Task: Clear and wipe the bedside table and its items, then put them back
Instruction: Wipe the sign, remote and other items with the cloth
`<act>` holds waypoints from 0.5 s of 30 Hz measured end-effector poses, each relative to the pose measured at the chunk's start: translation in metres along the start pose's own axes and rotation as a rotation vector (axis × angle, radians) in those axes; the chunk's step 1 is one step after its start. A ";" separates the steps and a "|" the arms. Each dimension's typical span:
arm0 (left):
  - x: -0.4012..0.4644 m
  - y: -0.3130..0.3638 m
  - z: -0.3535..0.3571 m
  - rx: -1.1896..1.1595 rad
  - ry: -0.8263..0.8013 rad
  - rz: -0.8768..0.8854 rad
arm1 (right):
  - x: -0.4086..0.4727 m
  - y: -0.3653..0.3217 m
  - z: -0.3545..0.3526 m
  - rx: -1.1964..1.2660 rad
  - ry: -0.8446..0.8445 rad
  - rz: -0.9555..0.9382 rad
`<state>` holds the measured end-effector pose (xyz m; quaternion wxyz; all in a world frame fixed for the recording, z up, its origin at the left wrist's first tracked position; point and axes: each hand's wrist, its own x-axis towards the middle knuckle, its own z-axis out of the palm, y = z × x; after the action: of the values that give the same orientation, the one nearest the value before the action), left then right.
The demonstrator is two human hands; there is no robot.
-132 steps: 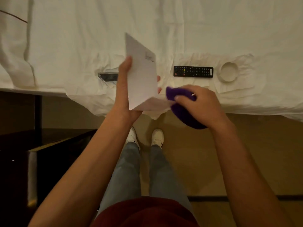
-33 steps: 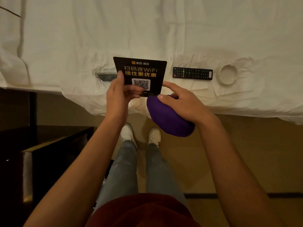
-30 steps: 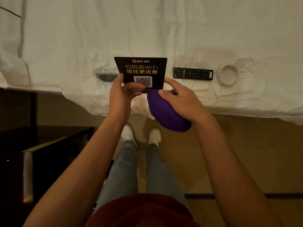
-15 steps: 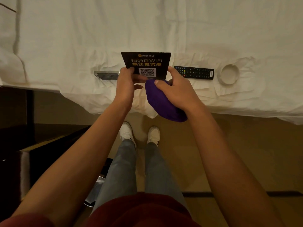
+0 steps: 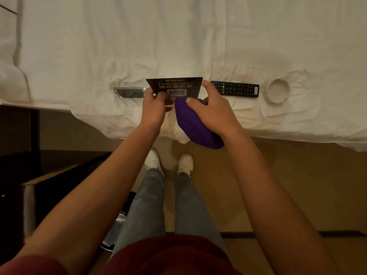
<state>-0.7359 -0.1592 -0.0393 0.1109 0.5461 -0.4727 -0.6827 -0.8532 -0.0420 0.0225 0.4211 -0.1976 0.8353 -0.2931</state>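
A black WiFi card with yellow print and a QR code is held low over the white bed, tilted flat. My left hand pinches its lower left part. My right hand grips a purple cloth, and its index finger touches the card's right edge. On the sheet lie a clear acrylic stand to the left, a black remote to the right and a white round ashtray beyond it.
The dark bedside table stands at the lower left beside the bed. A bin with a plastic liner sits on the floor by my left leg. My feet stand on tan floor at the bed's edge.
Both hands have carried the card forward and lower toward the sheet, and it has tilted flatter. Earlier I turned it from its white back to its black printed face.
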 end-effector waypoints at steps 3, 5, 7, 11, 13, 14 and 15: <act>-0.002 -0.003 -0.002 0.031 0.001 0.026 | -0.001 0.000 0.001 0.010 0.001 0.008; -0.004 -0.006 -0.003 0.041 0.003 0.035 | -0.001 0.001 0.001 0.012 0.002 0.015; -0.004 -0.007 -0.004 0.041 0.006 0.033 | -0.001 0.001 0.003 0.011 0.000 0.021; -0.005 -0.006 -0.010 0.042 -0.005 0.026 | -0.003 0.005 0.003 0.023 0.010 0.032; -0.008 -0.007 -0.013 0.053 -0.008 0.022 | -0.003 0.009 0.002 0.030 0.027 0.042; -0.010 -0.007 -0.015 0.066 -0.007 0.020 | -0.003 0.012 0.002 0.031 0.034 0.051; -0.012 -0.008 -0.018 0.085 -0.006 0.020 | -0.004 0.015 0.001 0.033 0.040 0.062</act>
<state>-0.7129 -0.1560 -0.0368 0.0930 0.5435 -0.5071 -0.6624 -0.8513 -0.0290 0.0145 0.4166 -0.1586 0.8443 -0.2974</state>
